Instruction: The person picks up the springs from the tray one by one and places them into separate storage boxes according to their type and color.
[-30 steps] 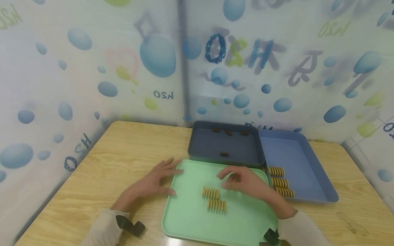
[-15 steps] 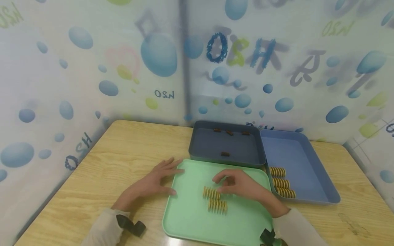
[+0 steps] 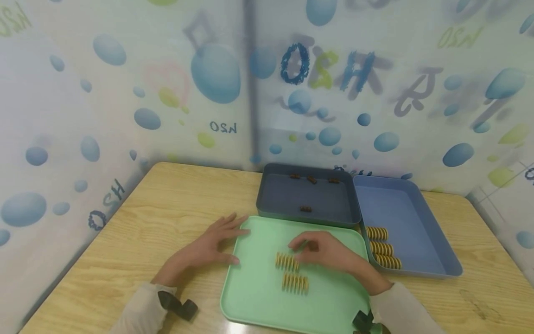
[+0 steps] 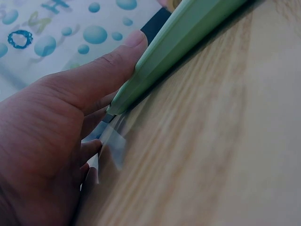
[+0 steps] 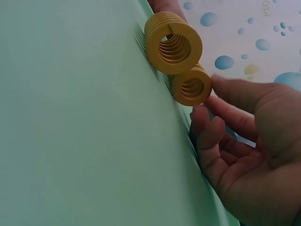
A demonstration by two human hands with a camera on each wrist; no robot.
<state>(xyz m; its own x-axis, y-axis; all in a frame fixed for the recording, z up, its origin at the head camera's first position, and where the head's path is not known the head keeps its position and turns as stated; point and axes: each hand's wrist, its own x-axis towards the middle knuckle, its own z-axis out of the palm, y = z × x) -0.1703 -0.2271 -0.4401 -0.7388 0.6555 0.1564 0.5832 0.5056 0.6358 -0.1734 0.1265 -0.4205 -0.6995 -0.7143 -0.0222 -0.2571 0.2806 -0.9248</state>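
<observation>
Two yellow coil springs lie side by side on the green tray (image 3: 258, 297): a farther spring (image 3: 287, 262) and a nearer spring (image 3: 295, 283). My right hand (image 3: 327, 253) pinches the farther spring at its right end. In the right wrist view, the thumb and curled fingers of that hand (image 5: 254, 136) meet the rim of the farther spring (image 5: 192, 88), while the nearer spring (image 5: 174, 44) is beside it, untouched by the hand. My left hand (image 3: 208, 248) rests with spread, straight fingers at the tray's left edge; in the left wrist view its thumb (image 4: 106, 70) lies along the rim.
Beyond the green tray stands a dark grey tray (image 3: 308, 195) with several small dark springs. To its right is a blue tray (image 3: 400, 204), where three yellow springs (image 3: 381, 248) are lined up on the left side. A patterned wall (image 3: 200, 148) rises behind the wooden table (image 3: 183, 195).
My right hand has moved left and down to the farther spring. The nearer spring has shifted slightly toward me, widening the gap. My left hand has stayed in place.
</observation>
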